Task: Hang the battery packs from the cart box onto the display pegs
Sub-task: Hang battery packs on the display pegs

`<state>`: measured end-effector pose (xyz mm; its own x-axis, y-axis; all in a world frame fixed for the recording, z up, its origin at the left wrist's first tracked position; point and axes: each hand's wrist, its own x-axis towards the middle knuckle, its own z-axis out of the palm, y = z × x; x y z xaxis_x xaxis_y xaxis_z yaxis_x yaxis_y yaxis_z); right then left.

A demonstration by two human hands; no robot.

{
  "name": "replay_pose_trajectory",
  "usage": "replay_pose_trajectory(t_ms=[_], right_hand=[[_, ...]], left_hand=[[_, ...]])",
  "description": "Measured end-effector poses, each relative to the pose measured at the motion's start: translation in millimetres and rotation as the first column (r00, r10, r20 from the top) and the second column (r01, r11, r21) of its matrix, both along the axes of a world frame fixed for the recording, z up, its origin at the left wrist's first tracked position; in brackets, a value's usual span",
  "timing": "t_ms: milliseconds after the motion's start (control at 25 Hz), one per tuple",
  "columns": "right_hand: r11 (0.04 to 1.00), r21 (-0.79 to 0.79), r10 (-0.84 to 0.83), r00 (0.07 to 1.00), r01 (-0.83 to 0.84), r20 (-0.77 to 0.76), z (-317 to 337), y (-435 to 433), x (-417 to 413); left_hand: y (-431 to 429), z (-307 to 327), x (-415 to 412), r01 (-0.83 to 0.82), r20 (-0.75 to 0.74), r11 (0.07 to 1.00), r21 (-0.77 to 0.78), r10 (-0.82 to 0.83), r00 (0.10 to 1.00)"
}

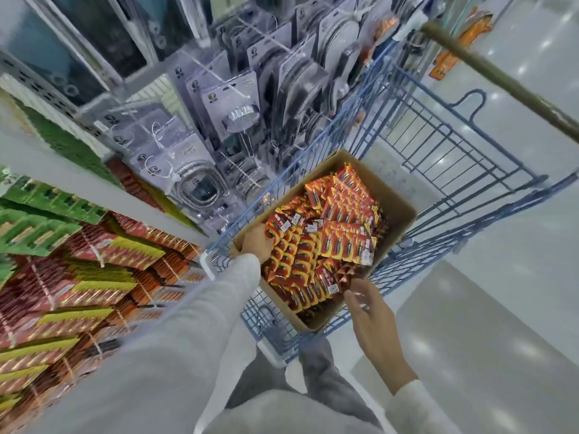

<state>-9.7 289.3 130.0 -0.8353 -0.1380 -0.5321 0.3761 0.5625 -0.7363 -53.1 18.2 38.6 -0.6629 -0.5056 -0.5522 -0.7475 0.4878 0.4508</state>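
Leaning over the cart, the person faces a display wall (94, 277) on the left, crowded with hung red, yellow and green packs, with clear-packed shower hoses (194, 183) hanging further along. The blue wire cart (454, 170) stands just beside that wall on a pale glossy floor (501, 308). A brown cardboard box (398, 208) sits in the cart's near end, filled with red and orange battery packs (326, 239) lying in overlapping rows. The left hand (257, 244), in a grey sleeve, is at the box's left corner with its fingers buried among the packs, so I cannot tell what they hold. The right hand (372, 317) hovers at the near edge, fingers (354, 300) spread and holding nothing
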Motion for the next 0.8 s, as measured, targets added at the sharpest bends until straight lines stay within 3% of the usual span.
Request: replay_pose_trajectory(t_ms=[280, 480, 800], right_hand=[[0.995, 0.030, -0.098, 0.993, 0.096, 0.063, -10.9, -0.9, 6.2], [0.992, 0.034, -0.129, 0.984, 0.125, 0.120, -13.4, -13.4, 3.1], [0.998, 0.059, -0.029, 0.986, 0.019, 0.163, -19.3, -42.6, -10.1]], left_hand=[[-12.9, -63.6, -17.2, 0.062, 0.218, 0.998, 0.014, -0.064, 0.974], [-28.8, -79.3, -10.7, -0.054, 0.195, 0.995, 0.078, 0.038, 0.980], [-28.2, -91.4, 2.2, -0.191, 0.185, 0.960, 0.205, 0.154, 0.971]])
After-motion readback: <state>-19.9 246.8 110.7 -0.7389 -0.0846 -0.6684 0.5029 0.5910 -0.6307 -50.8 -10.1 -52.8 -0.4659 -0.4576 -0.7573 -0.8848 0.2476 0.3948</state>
